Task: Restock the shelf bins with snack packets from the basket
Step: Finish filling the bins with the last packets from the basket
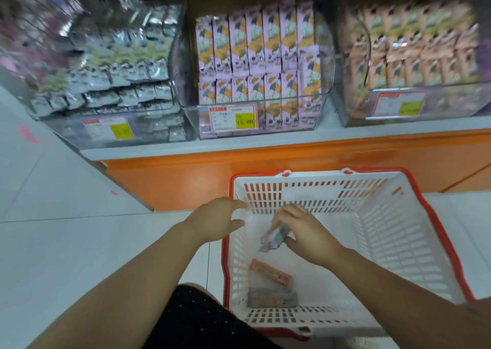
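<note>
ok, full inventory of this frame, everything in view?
basket: 1, white, red rim, on floor
silver packet: 1, silver, held over basket
orange packet: 1, orange, basket floor
grey packet: 1, grey, basket floor
left bin: 1, clear, holds silver packets
middle bin: 1, clear, holds pink-orange packets
right bin: 1, clear, holds peach packets
price tags: 3, white-yellow, bin fronts
shelf base: 1, orange, under bins
left hand: 1, open, at basket's left rim
right hand: 1, grips silver packet
</note>
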`<state>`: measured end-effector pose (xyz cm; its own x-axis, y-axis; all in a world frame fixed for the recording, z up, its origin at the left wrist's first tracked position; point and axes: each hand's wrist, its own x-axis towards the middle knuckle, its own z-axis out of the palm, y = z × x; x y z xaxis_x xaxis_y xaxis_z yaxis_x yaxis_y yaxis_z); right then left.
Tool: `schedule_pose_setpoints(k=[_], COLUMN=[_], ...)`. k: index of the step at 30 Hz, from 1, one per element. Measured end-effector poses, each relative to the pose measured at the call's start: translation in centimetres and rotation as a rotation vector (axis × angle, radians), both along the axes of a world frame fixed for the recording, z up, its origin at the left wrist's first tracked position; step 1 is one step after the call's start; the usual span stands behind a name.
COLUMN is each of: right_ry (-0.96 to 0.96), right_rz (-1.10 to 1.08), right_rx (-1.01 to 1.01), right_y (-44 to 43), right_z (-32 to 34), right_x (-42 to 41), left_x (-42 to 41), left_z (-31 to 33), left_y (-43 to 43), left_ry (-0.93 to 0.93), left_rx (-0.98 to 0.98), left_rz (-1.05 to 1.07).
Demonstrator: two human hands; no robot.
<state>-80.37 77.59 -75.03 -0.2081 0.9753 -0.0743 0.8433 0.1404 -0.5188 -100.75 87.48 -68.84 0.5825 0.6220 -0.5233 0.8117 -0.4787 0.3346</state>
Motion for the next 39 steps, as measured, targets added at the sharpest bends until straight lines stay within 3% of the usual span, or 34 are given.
schedule_pose_setpoints(k=[5,12,16,21,23,25,27,30,33,36,39], right_ry=[-0.011,-0.055,-0.038,0.186,0.364,0.53,0.614,0.641,0.581,0.32,-0.018], right_rz=[0.164,0.234,0.178,0.04,-0.093,-0.229,-0.297,-0.274,-0.152,0.024,-0.032], right_rx=[0.354,0.625,0.502,0.236,0.245,0.263,0.312,0.357,0.312,0.26,0.238], right_y=[0.1,0.6,1.2,1.0,1.1,1.6,2.4,3.7,4.9,6.9,10.0], right_z=[5.8,12.0,15.6,18.8,19.1,19.4,19.9,20.4,20.7,20.9,20.5], right_x=[-2.0,-4.2,-4.7,-6.8,-8.2,-10.0,-12.0,-15.2,-17.1,-16.3,-13.7], left_x=[-0.6,-3.6,-5.8,-9.0,-9.4,-9.2,-8.4,-7.1,-7.5,-9.7,-12.1], left_z=[6.1,11.5,13.4,13.9,13.4,13.0,13.0,13.1,13.7,13.8,14.6], left_y=[-2.2,-4.9,-5.1,-3.9,-3.6,-3.9,-4.4,-4.8,-3.8,-1.6,1.4], left_ry=[-0.223,-0.471,-0.494,-0.565,-0.699,-0.907,-1.08,-1.36,-1.536,-1.45,-1.296], left_rx=[-0.255,-0.118,0.069,0.318,0.451,0.532,0.394,-0.056,-0.105,-0.003,0.214], left_rz=[0.164,0.195,0.153,0.148,0.305,0.619,0.888,1.065,1.196,1.253,1.24])
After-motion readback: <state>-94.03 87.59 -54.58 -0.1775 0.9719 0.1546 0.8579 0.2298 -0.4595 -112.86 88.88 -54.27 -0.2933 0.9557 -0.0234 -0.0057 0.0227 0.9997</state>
